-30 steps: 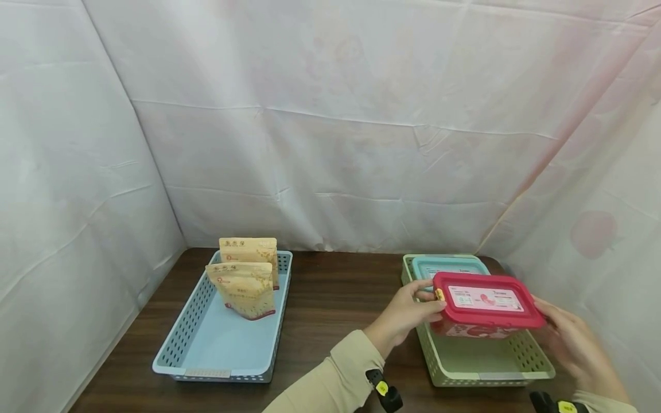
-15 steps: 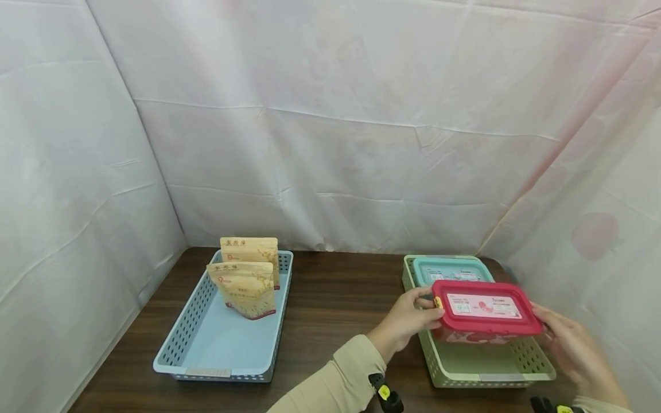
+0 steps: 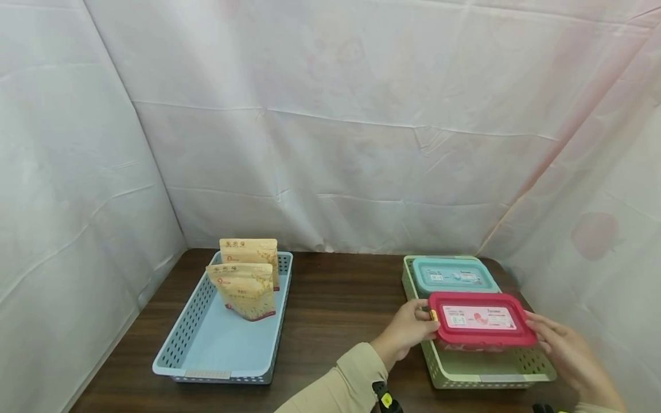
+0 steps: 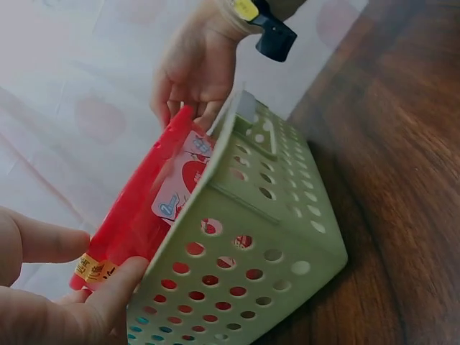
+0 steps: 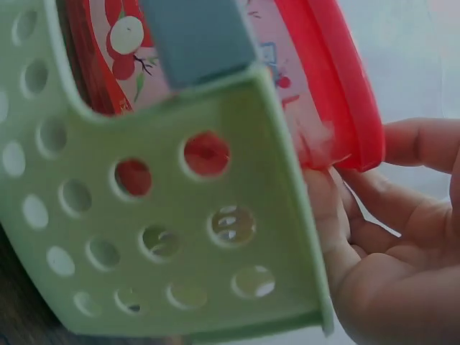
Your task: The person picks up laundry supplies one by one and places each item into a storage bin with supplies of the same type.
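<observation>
In the head view, a plastic box with a red lid and a pink label point(image 3: 482, 318) is held level at the green basket point(image 3: 439, 367). My left hand point(image 3: 405, 331) pinches its left end by the lid, thumb and fingers at a yellow sticker. At the opposite end my right hand point(image 3: 565, 347) grips the lid's edge, fingertips tucked under it. The left wrist view shows the box's body point(image 4: 136, 215) partly below the basket's rim, with red showing through the holes. Behind it, a similar box with a teal lid point(image 3: 454, 276) sits in the basket's far part.
To the left stands a light blue basket point(image 3: 227, 350) with two yellow pouches upright in it, one front pouch point(image 3: 247, 292) and one rear pouch point(image 3: 250, 249). Both baskets are on a dark wood table point(image 3: 330, 298). A pale curtain point(image 3: 330, 143) hangs behind and at both sides.
Both hands have brought the red-lidded box nearer to me and lower, slightly leftward. More of the teal lid shows behind it. The blue basket and its pouches are unchanged.
</observation>
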`<state>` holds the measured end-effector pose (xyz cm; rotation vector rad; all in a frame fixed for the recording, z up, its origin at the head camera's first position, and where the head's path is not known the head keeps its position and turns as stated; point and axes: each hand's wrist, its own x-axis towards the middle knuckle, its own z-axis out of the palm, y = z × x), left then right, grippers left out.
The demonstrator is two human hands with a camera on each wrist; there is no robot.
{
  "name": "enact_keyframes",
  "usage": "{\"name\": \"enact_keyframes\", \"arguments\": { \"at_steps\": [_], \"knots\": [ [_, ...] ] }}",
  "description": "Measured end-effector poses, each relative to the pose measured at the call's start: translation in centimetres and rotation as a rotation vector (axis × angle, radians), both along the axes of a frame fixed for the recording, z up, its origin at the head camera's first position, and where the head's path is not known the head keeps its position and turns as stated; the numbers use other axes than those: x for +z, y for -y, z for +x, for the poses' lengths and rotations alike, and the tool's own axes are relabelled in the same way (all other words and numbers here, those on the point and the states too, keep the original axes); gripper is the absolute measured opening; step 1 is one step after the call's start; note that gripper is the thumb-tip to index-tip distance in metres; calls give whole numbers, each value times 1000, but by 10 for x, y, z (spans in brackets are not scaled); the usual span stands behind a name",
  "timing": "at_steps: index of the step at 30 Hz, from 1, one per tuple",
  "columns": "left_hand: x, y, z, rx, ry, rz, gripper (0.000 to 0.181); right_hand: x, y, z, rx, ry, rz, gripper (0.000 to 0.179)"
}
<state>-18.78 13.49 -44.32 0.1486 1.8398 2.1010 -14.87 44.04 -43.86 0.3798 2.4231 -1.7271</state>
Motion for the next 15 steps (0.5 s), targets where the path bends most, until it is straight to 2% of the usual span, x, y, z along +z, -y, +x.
{"name": "enact_keyframes", "arguments": {
  "at_steps": [5,8,12,15],
  "knots": [
    [-2,1,1,-28,-35,-38,38,1,4,0,7,41,75,78],
    [0,4,0,-63,-86,-132,41,3,5,0,16,57,102,79],
    [4,7,-1,-117,-177,-309,47,3,5,0,28,62,140,78],
    [7,9,-3,-140,-226,-388,50,3,5,0,34,64,182,78]
  ]
}}
